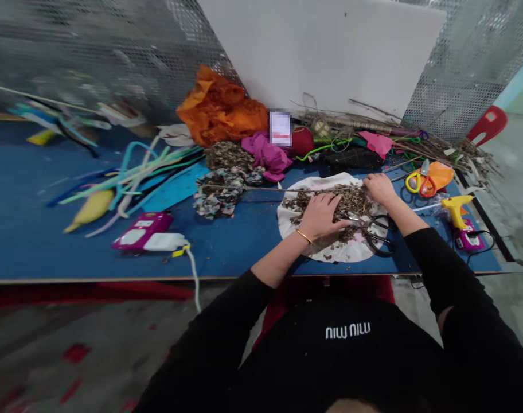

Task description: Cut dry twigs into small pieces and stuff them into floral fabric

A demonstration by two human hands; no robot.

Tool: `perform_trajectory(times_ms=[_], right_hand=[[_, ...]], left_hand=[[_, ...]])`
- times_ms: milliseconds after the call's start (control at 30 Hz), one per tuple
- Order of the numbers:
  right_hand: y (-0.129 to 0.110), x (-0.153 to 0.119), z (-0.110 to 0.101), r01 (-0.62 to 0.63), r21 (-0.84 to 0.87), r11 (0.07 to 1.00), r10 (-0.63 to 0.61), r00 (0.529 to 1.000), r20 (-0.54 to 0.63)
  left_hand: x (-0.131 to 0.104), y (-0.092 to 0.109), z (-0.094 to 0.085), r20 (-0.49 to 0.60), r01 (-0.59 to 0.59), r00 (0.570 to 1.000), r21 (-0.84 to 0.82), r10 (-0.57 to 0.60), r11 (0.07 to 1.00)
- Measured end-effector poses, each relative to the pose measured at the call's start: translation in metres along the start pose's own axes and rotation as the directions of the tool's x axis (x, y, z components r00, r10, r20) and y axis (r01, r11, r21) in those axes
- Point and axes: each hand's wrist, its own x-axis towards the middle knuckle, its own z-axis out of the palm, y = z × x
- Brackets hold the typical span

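A white round sheet point(289, 221) lies near the table's front edge, covered with brown crumpled leaf-like scraps point(351, 201). My left hand point(322, 218), with a gold bangle at the wrist, rests on the scraps, fingers stretched forward and thumb out to the right. At the sheet's right rear edge my right hand point(381, 188) has its fingers bent around a long thin twig point(265, 189), which runs left across the sheet. Black-handled scissors point(379, 234) lie on the sheet just right of my left thumb. What is under my left palm is hidden.
Left on the blue table are a purple box point(143, 230) with a white cable, a yellow banana-shaped thing point(92, 209) and coloured strips. Orange crumpled paper point(222, 109) and bundled twigs line the back. Right are orange-handled scissors point(427, 184) and a yellow glue gun point(457, 207).
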Motion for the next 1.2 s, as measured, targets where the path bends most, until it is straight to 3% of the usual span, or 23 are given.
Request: perform_trajectory(times_ms=[167, 267, 333, 500, 667, 767, 867, 1000, 1133, 1200], right_hand=[[0.012, 0.008, 0.004, -0.005, 0.051, 0.999, 0.009, 0.998, -0.068], [0.026, 0.01, 0.001, 0.035, 0.158, 0.987, 0.0, 0.976, -0.216], [0.034, 0.012, 0.0, 0.108, 0.268, 0.957, -0.009, 0.939, -0.345], [0.037, 0.018, 0.006, 0.211, 0.404, 0.89, 0.017, 0.87, -0.492], [0.024, 0.025, 0.008, 0.235, 0.401, 0.885, 0.024, 0.839, -0.543], [0.013, 0.03, 0.003, 0.256, 0.371, 0.893, 0.008, 0.814, -0.581], [0.0, 0.035, -0.007, 0.269, 0.347, 0.898, 0.004, 0.786, -0.619], [-0.015, 0.041, -0.022, 0.236, 0.329, 0.915, 0.023, 0.781, -0.624], [-0.024, 0.049, -0.041, 0.156, 0.352, 0.923, 0.1, 0.786, -0.611], [-0.023, 0.054, -0.051, 0.142, 0.372, 0.917, 0.135, 0.768, -0.627]], left_hand=[[-0.003, -0.017, -0.029, -0.197, -0.054, 0.98, -0.168, 0.02, 0.984], [0.001, -0.037, -0.05, -0.344, 0.056, 0.936, -0.076, -0.079, 0.996], [0.007, -0.055, -0.062, -0.377, 0.126, 0.921, 0.05, -0.098, 0.991], [0.022, -0.088, -0.092, -0.208, 0.144, 0.974, 0.232, -0.095, 0.962], [0.016, -0.088, -0.135, -0.078, 0.088, 0.995, 0.367, -0.064, 0.926], [0.004, -0.086, -0.156, -0.094, 0.163, 0.986, 0.297, -0.141, 0.941], [-0.009, -0.085, -0.165, -0.157, 0.303, 0.95, 0.233, -0.272, 0.924], [-0.021, -0.083, -0.163, -0.276, 0.429, 0.885, 0.173, -0.374, 0.887], [-0.021, -0.076, -0.154, -0.506, 0.409, 0.773, -0.062, -0.382, 0.911], [-0.017, -0.068, -0.149, -0.568, 0.368, 0.712, -0.199, -0.413, 0.908]])
